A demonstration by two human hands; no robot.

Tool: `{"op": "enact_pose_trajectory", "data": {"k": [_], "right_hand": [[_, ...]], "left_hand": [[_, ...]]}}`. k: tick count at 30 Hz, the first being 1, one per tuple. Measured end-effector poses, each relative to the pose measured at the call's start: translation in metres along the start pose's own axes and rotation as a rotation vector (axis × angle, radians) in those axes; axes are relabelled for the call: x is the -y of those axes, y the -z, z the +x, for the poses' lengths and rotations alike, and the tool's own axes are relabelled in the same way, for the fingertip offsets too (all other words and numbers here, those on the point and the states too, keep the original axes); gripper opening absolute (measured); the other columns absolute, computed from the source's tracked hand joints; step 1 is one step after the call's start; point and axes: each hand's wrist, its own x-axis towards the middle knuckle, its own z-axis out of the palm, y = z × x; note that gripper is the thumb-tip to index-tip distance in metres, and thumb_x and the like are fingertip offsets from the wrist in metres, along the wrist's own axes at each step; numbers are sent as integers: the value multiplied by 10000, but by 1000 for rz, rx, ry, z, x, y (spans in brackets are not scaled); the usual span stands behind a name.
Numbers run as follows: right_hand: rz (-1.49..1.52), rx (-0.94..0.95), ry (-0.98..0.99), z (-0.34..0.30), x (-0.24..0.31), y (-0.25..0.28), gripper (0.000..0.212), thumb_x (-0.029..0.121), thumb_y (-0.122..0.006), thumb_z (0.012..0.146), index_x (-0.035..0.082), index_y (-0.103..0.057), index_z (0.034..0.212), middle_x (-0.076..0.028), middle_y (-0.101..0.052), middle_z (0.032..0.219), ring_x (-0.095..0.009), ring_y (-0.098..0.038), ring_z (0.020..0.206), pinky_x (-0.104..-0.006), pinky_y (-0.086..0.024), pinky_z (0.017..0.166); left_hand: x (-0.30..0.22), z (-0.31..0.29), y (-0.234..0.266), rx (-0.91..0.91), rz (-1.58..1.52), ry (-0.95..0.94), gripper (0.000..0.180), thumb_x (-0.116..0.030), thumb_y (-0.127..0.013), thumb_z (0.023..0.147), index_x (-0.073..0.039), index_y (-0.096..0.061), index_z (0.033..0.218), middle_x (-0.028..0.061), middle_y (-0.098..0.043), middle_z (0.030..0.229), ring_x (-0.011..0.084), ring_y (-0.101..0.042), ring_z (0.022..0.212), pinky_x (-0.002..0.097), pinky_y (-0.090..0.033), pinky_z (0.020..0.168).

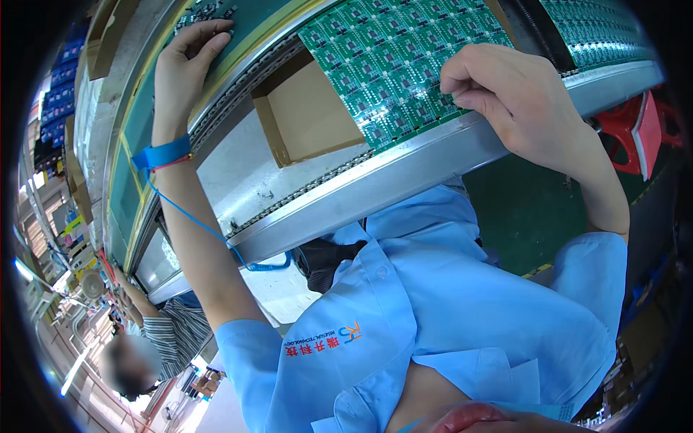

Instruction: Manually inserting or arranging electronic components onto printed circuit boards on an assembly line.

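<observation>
My left hand reaches to the green work surface, thumb and forefinger pinched together beside a loose pile of small dark electronic parts. Whatever lies between those fingertips is too small to make out. A blue wrist strap with a coiled blue cord circles that wrist. Over the near right part of a green circuit board panel, my right hand is closed, its fingertips down at the panel's surface. Its curled fingers hide anything they may hold. The panel rests across the metal conveyor rails and carries repeated rows of small chips.
A shallow cardboard box sits left of the panel, between the rails. The near metal rail runs in front of me with a chain along it. More green panels lie at far right. A red stool stands right; another person works at left.
</observation>
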Motion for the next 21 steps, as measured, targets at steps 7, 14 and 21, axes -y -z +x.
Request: {"op": "enact_pose_trajectory", "data": {"k": [7, 14, 21], "right_hand": [[-80, 83, -15, 1, 2, 2, 162, 39, -606, 879, 120, -551, 1007, -56, -612, 800, -263, -643, 776, -396, -483, 660], [-280, 86, 176, 5, 9, 4, 173, 71, -635, 811, 86, -579, 975, -54, -601, 812, -237, -630, 763, -360, -489, 639], [-453, 91, 268, 5, 15, -1, 137, 167, -617, 823, 117, -589, 948, -26, -540, 754, -203, -622, 766, -342, -511, 657]], "left_hand": [[-29, 6, 6, 80, 578, -275, 177, -108, -662, 940, -54, -697, 1106, 53, -701, 897, 166, -640, 806, 298, -514, 758], [-55, -25, -10, 45, -152, -64, 173, -96, -621, 997, 21, -654, 1120, 78, -701, 961, 97, -640, 843, 228, -515, 799], [-123, -63, -51, 98, -327, 34, 196, -20, -611, 968, 2, -703, 1139, 70, -740, 964, 91, -666, 733, 217, -531, 663]]}}
